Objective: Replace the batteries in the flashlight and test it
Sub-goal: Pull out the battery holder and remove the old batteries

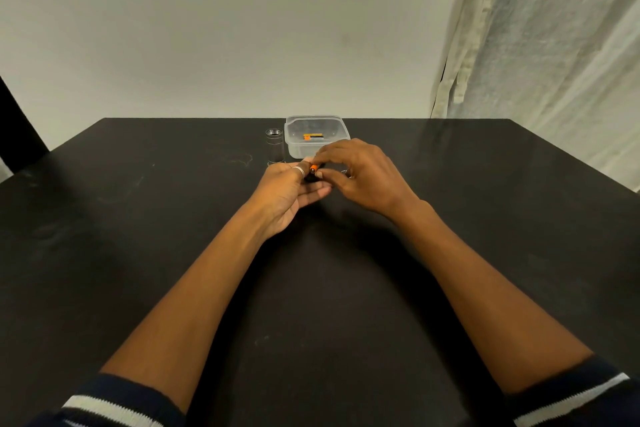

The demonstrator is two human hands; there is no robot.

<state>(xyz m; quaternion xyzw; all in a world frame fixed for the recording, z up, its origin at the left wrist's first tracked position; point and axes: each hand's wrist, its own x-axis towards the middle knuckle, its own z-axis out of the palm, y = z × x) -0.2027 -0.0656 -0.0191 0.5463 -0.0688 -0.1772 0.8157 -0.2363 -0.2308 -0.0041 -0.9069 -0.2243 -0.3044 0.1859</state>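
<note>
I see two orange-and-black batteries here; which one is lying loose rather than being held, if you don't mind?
The battery in the clear plastic container lies loose on its side. The other battery is pinched between the left hand and right hand.

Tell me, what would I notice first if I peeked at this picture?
Two bare hands meet in the middle of the black table: the left hand and the right hand pinch a small orange-and-black battery between their fingers. Just behind them sits a clear plastic box with another orange-and-black battery inside, and a shiny silver flashlight tube stands upright on the box's left.
</note>
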